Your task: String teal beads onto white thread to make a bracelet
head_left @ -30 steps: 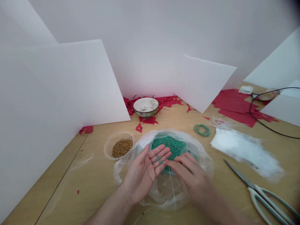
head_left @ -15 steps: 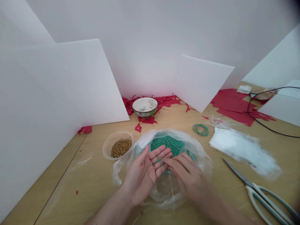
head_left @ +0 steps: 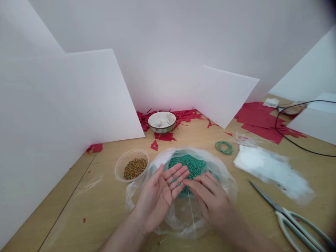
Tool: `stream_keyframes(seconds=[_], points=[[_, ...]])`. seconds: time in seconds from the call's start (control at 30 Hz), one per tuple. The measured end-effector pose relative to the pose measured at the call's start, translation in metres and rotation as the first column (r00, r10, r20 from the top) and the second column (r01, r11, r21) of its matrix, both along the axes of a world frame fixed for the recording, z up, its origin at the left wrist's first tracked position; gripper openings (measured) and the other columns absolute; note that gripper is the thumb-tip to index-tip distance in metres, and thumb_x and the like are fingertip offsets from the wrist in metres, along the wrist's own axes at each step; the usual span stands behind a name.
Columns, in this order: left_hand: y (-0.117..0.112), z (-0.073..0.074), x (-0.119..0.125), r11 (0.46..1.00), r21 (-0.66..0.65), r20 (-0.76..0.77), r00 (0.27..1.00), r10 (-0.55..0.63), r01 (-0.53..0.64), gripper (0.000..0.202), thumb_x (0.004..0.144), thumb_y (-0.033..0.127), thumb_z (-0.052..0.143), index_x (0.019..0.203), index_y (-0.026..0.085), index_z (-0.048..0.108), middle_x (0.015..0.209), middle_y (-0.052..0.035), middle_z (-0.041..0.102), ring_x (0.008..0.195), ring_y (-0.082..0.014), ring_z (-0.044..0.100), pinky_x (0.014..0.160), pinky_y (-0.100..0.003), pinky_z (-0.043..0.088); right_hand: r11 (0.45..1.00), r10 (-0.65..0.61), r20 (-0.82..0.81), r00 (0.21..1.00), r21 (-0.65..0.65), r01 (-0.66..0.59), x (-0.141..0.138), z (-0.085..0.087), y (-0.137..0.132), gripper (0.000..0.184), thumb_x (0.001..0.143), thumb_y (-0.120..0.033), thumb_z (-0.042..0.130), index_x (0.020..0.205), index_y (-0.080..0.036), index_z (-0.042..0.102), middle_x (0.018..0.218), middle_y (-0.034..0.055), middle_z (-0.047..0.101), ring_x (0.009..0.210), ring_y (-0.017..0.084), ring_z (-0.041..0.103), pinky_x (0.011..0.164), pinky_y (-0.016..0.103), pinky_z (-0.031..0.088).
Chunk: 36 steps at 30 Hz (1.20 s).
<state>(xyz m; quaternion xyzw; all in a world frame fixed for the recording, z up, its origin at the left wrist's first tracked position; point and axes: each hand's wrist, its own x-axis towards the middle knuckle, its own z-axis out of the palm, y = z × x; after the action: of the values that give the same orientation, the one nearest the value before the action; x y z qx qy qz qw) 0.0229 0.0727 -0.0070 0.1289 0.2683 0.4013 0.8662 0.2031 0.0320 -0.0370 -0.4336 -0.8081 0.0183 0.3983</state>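
My left hand (head_left: 160,194) lies palm up over a clear plastic bag (head_left: 225,176), fingers stretched out, with a few green beads (head_left: 175,181) resting on the fingers. My right hand (head_left: 208,196) is beside it, palm down, fingers pinched together at a thin clear thread (head_left: 191,210) that runs down toward me. Its fingertips touch the left fingertips. A heap of green beads (head_left: 193,163) fills the bag just beyond both hands.
A clear cup of brown beads (head_left: 132,167) stands to the left. A white bowl (head_left: 162,121) sits among red paper scraps (head_left: 189,114) at the back. Green bead rings (head_left: 224,147), a white plastic sheet (head_left: 270,169) and scissors (head_left: 291,217) lie right. White boards (head_left: 86,98) wall the desk.
Both hands stay together over the bag; the right fingertips shifted slightly against the left fingers. The view tilted down a little.
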Motion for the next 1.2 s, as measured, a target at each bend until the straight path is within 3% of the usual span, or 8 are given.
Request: stream_keyframes(seconds=[0.23, 0.63, 1.03, 1.2], points=[[0.001, -0.001, -0.001, 1.0, 0.008, 0.007, 1.0, 0.008, -0.009, 0.057, 0.099, 0.041, 0.041, 0.138, -0.001, 0.045, 0.142, -0.0236, 0.049, 0.136, -0.0319, 0.043, 0.117, -0.042, 0.03, 0.999, -0.016, 0.126, 0.992, 0.048, 0.01, 0.003, -0.004, -0.003, 0.032, 0.092, -0.001, 0.044, 0.115, -0.01, 0.064, 0.091, 0.0122, 0.058, 0.087, 0.022, 0.05, 0.077, 0.041, 0.051], [-0.002, 0.003, 0.002, 1.0, -0.013, -0.021, 1.0, 0.001, -0.001, 0.056, 0.099, 0.041, 0.041, 0.136, 0.0, 0.046, 0.139, -0.024, 0.052, 0.135, -0.0305, 0.045, 0.116, -0.041, 0.031, 0.993, -0.04, 0.143, 0.989, 0.116, 0.023, -0.001, 0.008, -0.005, 0.033, 0.094, -0.003, 0.039, 0.107, -0.01, 0.068, 0.088, 0.0117, 0.061, 0.086, 0.021, 0.053, 0.075, 0.037, 0.053], [-0.001, 0.005, 0.005, 1.0, -0.015, -0.023, 1.0, -0.004, 0.004, 0.056, 0.099, 0.041, 0.04, 0.135, 0.0, 0.047, 0.138, -0.024, 0.053, 0.133, -0.0303, 0.047, 0.115, -0.04, 0.032, 0.998, -0.012, 0.188, 0.982, 0.066, 0.0, -0.004, 0.003, -0.007, 0.028, 0.094, -0.007, 0.045, 0.113, -0.008, 0.066, 0.088, 0.0126, 0.061, 0.084, 0.023, 0.053, 0.074, 0.04, 0.052], [-0.004, 0.005, 0.006, 1.0, -0.013, -0.036, 0.999, -0.01, 0.01, 0.055, 0.099, 0.042, 0.04, 0.132, -0.001, 0.051, 0.136, -0.0242, 0.055, 0.131, -0.0293, 0.049, 0.108, -0.036, 0.04, 0.996, -0.042, 0.167, 0.985, 0.089, 0.028, -0.007, -0.001, -0.007, 0.034, 0.097, -0.01, 0.039, 0.123, -0.01, 0.06, 0.093, 0.012, 0.064, 0.091, 0.024, 0.056, 0.079, 0.04, 0.053]])
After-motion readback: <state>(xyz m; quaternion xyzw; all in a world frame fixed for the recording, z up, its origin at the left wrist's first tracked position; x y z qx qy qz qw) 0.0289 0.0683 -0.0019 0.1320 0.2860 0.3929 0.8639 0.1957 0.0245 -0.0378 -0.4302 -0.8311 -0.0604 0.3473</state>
